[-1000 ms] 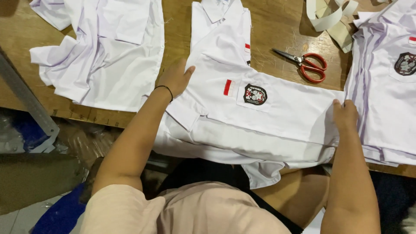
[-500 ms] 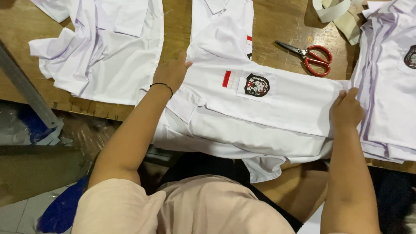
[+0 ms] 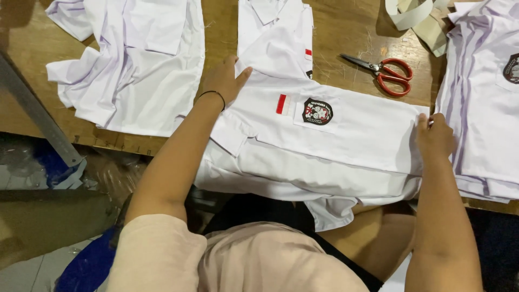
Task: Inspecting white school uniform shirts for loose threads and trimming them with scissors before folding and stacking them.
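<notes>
Head view: left hand (image 3: 226,80) rests flat, fingers released, on the folded white shirt (image 3: 346,140) lying across the desk (image 3: 346,32) edge (badge upward); right hand (image 3: 434,138) pinches its other end. Red scissors (image 3: 386,73) lie just beyond.

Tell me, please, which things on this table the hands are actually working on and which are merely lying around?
In hand:
- folded white shirt with the badge, lying across the table edge
- left hand, flat on its left end
- right hand, on its right end

Lying about:
- red-handled scissors
- spread white shirt, far left
- stack of white shirts, right
- white shirt behind
- strips of tape
</notes>
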